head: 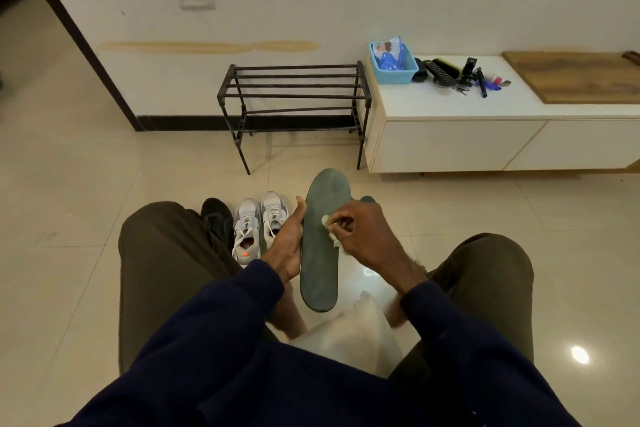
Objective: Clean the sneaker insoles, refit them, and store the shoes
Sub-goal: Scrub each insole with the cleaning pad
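Seated, insole [320, 274] held up over the floor between the knees, toe end pointing away.

- Left grip [285, 243]: fingers behind the insole, thumb along its left edge near mid-length. It carries the insole.
- Right grip [367, 236]: fingers curled tight, pinching a small pale wipe [326, 220] against the insole's upper face, about mid-length.
- Sneakers [246, 225]: grey-white pair on the floor just left of the hands, laces loose. A black shoe [216, 218] sits beside them.
- A dark tip [367, 199] shows behind the right grip, possibly the second insole; cannot tell.
- Rack [294, 96] stands against the wall, well apart.

Step in hand, as judged: wiping the first insole. To do it well:
- Brace it from behind so it does not flex.
- Stroke along its length from heel to toe.
- Turn the wipe to a clean fold as it soils.
- Work the edges too, then let it dry before refitting.

Writing: none legible. There is an orange mark inside one sneaker and print on a packet in the blue basket [393, 71] on the desk [433, 106], both too small to read.
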